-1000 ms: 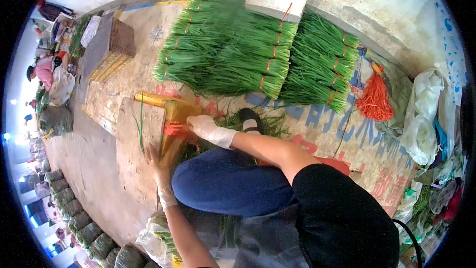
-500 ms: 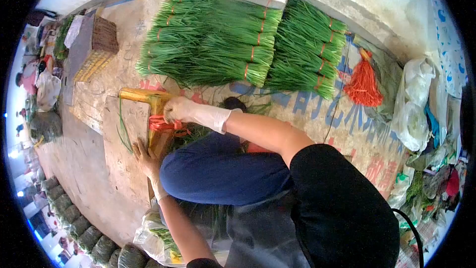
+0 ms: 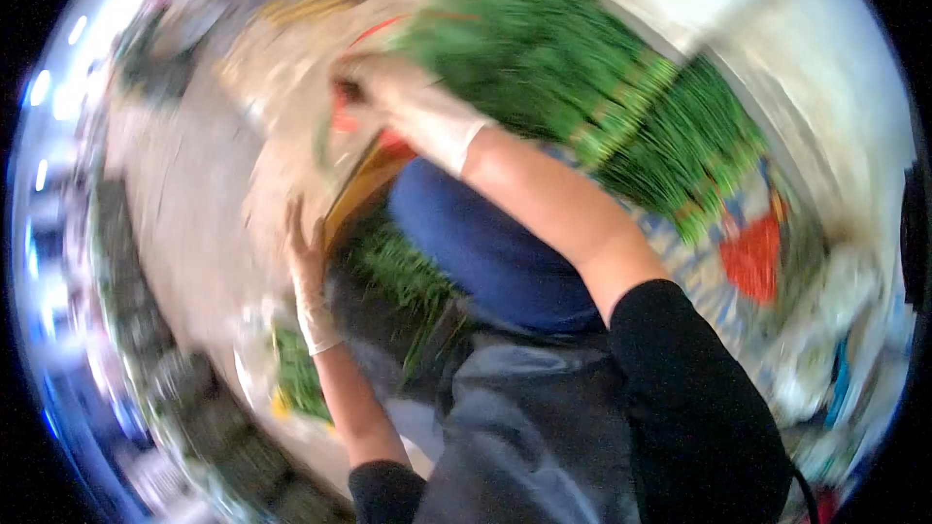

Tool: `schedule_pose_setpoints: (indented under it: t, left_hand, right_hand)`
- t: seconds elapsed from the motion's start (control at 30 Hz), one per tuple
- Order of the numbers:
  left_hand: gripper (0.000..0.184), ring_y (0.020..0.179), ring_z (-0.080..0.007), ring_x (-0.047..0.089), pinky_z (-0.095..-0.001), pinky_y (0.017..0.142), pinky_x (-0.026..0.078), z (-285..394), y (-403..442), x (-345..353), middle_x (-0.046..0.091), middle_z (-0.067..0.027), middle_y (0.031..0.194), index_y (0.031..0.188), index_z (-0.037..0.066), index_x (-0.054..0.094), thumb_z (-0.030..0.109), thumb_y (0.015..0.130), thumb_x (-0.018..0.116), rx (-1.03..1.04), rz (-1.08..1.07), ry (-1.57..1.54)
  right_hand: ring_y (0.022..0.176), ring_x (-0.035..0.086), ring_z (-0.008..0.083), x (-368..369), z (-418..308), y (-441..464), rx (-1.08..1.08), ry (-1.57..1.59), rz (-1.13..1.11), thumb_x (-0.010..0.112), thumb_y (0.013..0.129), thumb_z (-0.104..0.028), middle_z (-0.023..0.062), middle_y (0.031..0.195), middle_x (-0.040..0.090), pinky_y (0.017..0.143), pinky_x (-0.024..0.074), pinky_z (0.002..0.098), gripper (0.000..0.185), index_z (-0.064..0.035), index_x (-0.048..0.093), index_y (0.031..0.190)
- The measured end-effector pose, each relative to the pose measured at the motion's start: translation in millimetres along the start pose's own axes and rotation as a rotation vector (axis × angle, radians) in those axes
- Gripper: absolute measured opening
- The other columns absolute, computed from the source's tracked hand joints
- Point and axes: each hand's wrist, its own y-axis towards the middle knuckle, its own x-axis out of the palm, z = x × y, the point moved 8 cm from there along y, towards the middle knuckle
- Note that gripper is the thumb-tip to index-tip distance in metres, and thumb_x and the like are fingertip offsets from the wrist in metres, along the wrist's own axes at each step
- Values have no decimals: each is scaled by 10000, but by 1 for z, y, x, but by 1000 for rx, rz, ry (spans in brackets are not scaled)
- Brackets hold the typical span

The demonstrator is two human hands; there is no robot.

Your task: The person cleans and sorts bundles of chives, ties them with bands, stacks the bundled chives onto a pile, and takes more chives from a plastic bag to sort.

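In a thin whitish glove, my right hand (image 3: 393,102) is closed at the far end of a wooden board (image 3: 282,165), smeared by motion. A red tie (image 3: 374,31) arcs out from its fingers, and more red strands show just below them. My left hand (image 3: 307,257), also gloved, rests with fingers apart at the board's near edge and holds nothing. A blurred green leaf (image 3: 322,141) lies on the board between the hands. Loose green trimmings (image 3: 403,267) lie on my dark apron (image 3: 524,427) beside my blue-trousered knee (image 3: 476,243).
Tied bundles of long green stalks (image 3: 524,39) lie in rows along the wall. A bunch of red ties (image 3: 752,257) sits right of them, near plastic bags (image 3: 815,330). Dark packed bags (image 3: 209,408) line the left, and a clear bag with greens (image 3: 296,369) stands by my left forearm.
The view has swung, so the bundles appear lower and further right. My right hand has risen from the red ties beside the board, drawing a red tie out. My left hand stays at the board.
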Motion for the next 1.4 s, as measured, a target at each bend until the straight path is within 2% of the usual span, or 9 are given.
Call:
schedule_pose_setpoints:
  t: [0.23, 0.37, 0.47, 0.53, 0.7, 0.87, 0.93, 1.2, 1.4]
  left_hand:
    - [447, 1253, -228, 466, -345, 1044, 368, -43, -257, -120, 497, -130, 1356, 1345, 24, 470, 177, 933, 554, -588, 419, -553]
    - [379, 1133, -187, 557, -308, 975, 417, -63, -406, -128, 608, -123, 1212, 1297, 35, 528, 134, 931, 531, -892, 680, -462]
    - [371, 1069, -161, 575, -301, 948, 427, -52, -465, -132, 637, -112, 1138, 1278, 48, 550, 129, 916, 546, -1031, 772, -403]
    - [381, 1066, -158, 571, -302, 943, 430, -67, -491, -122, 638, -111, 1129, 1284, 57, 547, 147, 914, 556, -1084, 865, -467]
    - [487, 1196, -236, 510, -341, 1024, 382, -133, -466, -98, 543, -148, 1288, 1335, 93, 490, 142, 865, 606, -1082, 755, -530]
    - [909, 1362, -352, 283, -419, 1130, 245, -137, -417, -74, 300, -159, 1474, 1438, 212, 320, -29, 625, 647, -888, 176, 99]
    - [994, 1381, -366, 236, -459, 1142, 204, -127, -426, -52, 262, -151, 1494, 1448, 233, 303, -24, 572, 696, -871, 39, 317]
    - [686, 1259, -301, 449, -499, 1058, 337, -159, -398, 5, 518, -119, 1315, 1232, 224, 569, 76, 579, 718, -609, 37, 269]
    - [356, 901, -372, 634, -414, 797, 490, -263, -458, -26, 655, -231, 950, 964, -9, 658, 298, 784, 673, -1219, 922, -491]
  right_hand:
    - [920, 568, 191, 100, 88, 7, 198, -305, -73, 567, 898, -284, 113, 1020, 629, 819, 456, 332, 321, -22, 637, 1069]
    - [905, 557, 203, 111, 191, 49, -235, -1372, -471, 547, 922, -291, 136, 1007, 613, 766, 479, 342, 334, -20, 602, 1110]
    - [662, 544, 201, 57, 278, 89, 666, -372, -81, 610, 887, -238, 103, 727, 541, 582, 473, 290, 225, -47, 547, 987]
    - [492, 484, 165, 69, 254, 83, 595, -879, -24, 671, 836, -276, 52, 663, 549, 416, 383, 283, 221, -82, 571, 871]
    - [931, 584, 134, 279, 219, -94, -326, -983, -892, 604, 894, -203, 66, 1072, 635, 798, 473, 260, 292, -69, 619, 1153]
    - [1252, 458, 284, 336, 315, -289, -501, -1319, -2089, 751, 702, -294, 132, 1365, 464, 1059, 361, 382, 712, -183, 469, 1347]
    - [1356, 322, 285, 326, 336, -306, -1017, -1684, -2102, 803, 617, -382, 96, 1449, 369, 1128, 234, 463, 946, -238, 337, 1428]
    - [1374, 292, 264, 321, 395, -273, -1101, -1793, -2141, 797, 610, -477, 38, 1488, 319, 1142, 182, 481, 1038, -305, 230, 1463]
    - [1357, 315, 290, 345, 391, -266, -929, -1693, -2119, 779, 645, -487, 54, 1477, 337, 1123, 237, 468, 1000, -250, 255, 1463]
